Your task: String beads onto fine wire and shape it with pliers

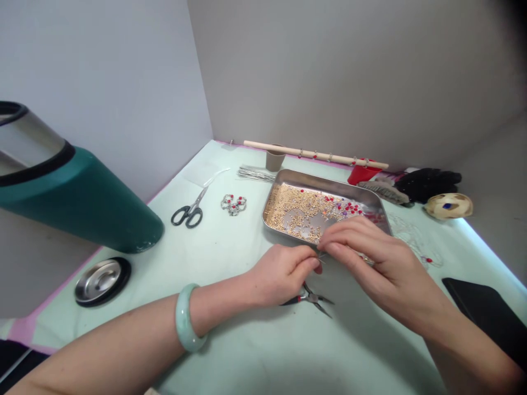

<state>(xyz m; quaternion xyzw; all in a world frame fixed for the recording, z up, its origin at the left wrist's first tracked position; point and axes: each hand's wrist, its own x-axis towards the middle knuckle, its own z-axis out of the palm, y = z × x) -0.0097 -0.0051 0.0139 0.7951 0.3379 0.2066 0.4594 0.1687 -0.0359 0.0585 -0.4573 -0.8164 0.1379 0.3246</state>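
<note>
The left hand (pixel 288 274) and right hand (pixel 373 255) pinch narrowly on what looks like wire (pixel 321 258) between them; from it, the tray (pixel 315 182) sits at twelve o'clock, pliers (pixel 312 298) near six.

Teal tumbler (pixel 84 197), black-rimmed lid (pixel 101 281), grey wall (pixel 349 71)

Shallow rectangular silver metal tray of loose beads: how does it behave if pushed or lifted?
The tray would probably stay stiff: its walls look like formed metal. Pushed, it likely slides rather than tips, being broad and low. If tilted, the tiny round gold beads would likely roll to one side, since they lie loose across its floor.
</note>
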